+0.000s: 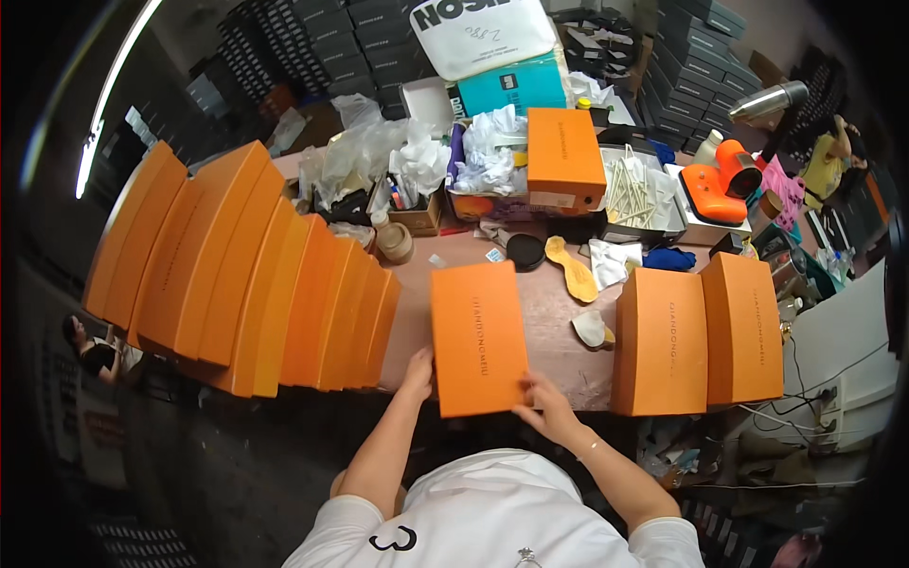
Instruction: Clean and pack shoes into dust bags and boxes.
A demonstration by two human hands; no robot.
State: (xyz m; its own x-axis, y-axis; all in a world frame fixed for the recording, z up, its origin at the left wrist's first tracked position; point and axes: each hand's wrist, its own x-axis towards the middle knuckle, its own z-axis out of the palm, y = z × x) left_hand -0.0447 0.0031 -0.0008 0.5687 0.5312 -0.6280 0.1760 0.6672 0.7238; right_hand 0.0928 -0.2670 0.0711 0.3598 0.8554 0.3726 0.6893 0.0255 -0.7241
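Note:
A closed orange shoebox [476, 341] with dark lettering down its lid is at the front edge of the table, between my hands. My left hand [419, 372] is closed against its left side, the fingers partly hidden by the box. At the box's near right corner, my right hand [549, 407] grips the side with its fingers curled and the thumb low. On the left stands a long row of orange shoeboxes [227, 275], packed side by side. Two more orange shoeboxes, an inner one [660, 343] and an outer one [745, 328], sit to the right.
Behind the box lie a yellow insole [572, 270], a round black lid [525, 252] and a small white pad [589, 328]. Farther back are an orange box [565, 156] on a carton of crumpled paper, a tray of thin sticks [632, 194] and an orange device [720, 185].

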